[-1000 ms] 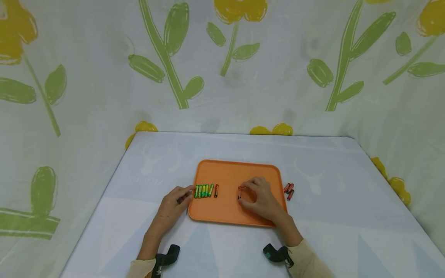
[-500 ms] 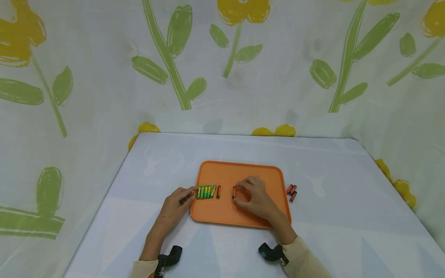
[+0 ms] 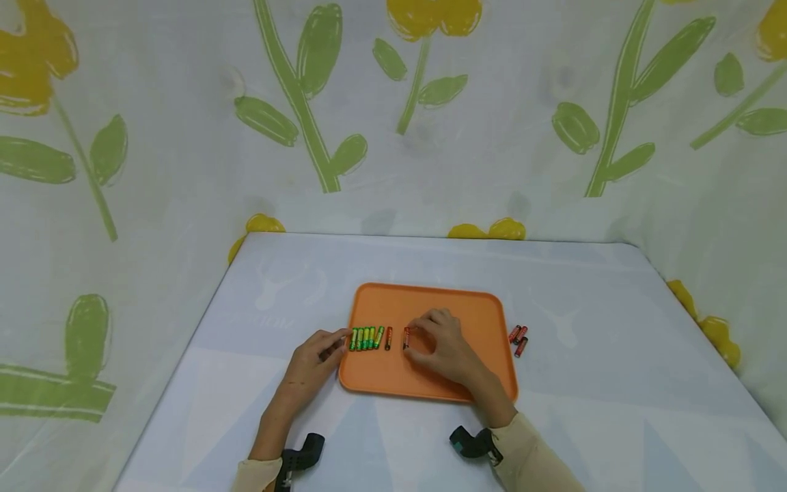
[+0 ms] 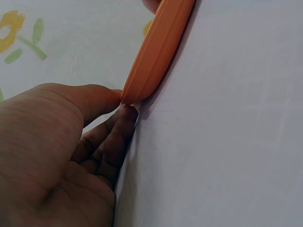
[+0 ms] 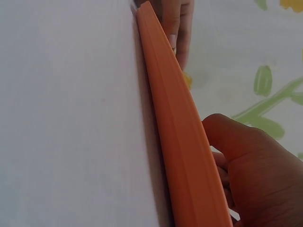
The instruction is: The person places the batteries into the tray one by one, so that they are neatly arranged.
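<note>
An orange tray [image 3: 381, 376] lies on the table. My left hand [image 3: 310, 365] holds its left rim; in the left wrist view the thumb rests on the edge of the tray [image 4: 158, 52], with the fingers curled underneath. Over the middle of the tray, my right hand [image 3: 444, 348] pinches a red battery [image 3: 406, 338] upright in view between thumb and fingers. Another red battery [image 3: 389, 338] lies just left of it. Farther left is a row of several green batteries [image 3: 366, 338], the rightmost slightly tilted. In the right wrist view, the tray wall [image 5: 177, 123] hides that battery and most fingers.
Three loose red batteries [image 3: 521, 347] lie on the table [image 3: 590, 383] just beyond the tray's right side. A wall cloth [image 3: 467, 164] with flower prints stands behind the table. A black wrist camera [image 3: 473, 443] sits on each forearm.
My right hand has moved left across the tray with the pinched red battery, closer to the other red one. The left hand stays at the left rim. The whole view has shifted slightly.
</note>
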The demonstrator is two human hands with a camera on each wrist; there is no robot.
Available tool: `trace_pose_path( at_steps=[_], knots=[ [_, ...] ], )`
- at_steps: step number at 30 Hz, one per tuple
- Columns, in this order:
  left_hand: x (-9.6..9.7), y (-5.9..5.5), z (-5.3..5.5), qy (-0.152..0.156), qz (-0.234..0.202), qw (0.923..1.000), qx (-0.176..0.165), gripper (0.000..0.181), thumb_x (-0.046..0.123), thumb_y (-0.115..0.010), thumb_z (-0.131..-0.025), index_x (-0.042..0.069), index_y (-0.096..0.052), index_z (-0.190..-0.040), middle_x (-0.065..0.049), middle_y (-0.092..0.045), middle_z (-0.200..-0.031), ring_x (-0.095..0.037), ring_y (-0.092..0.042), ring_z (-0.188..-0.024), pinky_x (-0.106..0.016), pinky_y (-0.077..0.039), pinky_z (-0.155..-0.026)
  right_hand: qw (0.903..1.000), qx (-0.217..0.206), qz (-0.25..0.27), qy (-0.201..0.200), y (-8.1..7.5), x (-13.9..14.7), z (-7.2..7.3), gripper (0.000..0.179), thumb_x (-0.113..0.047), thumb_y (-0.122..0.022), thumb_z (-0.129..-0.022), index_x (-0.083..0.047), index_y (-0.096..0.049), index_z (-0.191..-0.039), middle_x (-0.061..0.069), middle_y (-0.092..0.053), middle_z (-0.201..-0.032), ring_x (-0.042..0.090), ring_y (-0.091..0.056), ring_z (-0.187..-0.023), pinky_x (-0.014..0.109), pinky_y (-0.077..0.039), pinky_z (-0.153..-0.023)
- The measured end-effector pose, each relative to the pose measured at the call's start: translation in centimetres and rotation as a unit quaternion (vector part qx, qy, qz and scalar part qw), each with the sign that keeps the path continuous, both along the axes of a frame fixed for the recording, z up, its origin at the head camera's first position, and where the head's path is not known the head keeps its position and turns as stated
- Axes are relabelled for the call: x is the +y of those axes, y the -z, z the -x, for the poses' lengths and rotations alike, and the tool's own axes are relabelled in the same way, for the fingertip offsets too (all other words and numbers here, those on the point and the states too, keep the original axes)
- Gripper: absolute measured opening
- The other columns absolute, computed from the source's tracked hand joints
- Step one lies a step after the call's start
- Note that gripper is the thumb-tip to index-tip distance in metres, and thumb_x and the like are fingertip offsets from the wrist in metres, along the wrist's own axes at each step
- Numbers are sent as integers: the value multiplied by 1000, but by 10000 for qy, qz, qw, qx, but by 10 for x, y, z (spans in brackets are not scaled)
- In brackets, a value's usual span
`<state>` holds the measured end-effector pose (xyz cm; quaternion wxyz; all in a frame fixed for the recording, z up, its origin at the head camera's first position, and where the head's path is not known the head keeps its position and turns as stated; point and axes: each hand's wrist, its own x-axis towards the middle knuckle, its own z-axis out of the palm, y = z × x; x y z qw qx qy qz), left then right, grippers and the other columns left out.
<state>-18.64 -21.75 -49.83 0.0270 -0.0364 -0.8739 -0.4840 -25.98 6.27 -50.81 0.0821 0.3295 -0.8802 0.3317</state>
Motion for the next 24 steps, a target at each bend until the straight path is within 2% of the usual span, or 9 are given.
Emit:
trace_pose_path(
  at_steps=[15, 24],
  knots=[
    [-1, 1, 0, 51, -56, 9999, 76, 37, 12, -65, -99, 12, -64, -136, 1, -58, -98, -14, -52, -85, -25, -46, -73, 9999, -102, -39, -91, -4, -13, 2, 37, -27, -83, -83, -10, -70, -112, 1, -55, -107, 22, -45, -106, 46, -30, -86],
    [-1, 0, 0, 26, -63, 9999, 83, 37, 11, -65, -99, 12, -65, -135, 1, -58, -97, -14, -52, -84, -25, -46, -72, 9994, -175, -265, -113, -5, -17, 3, 39, -29, -83, -83, -10, -70, -114, 2, -54, -107, 22, -44, -106, 45, -29, -85]
  ],
)
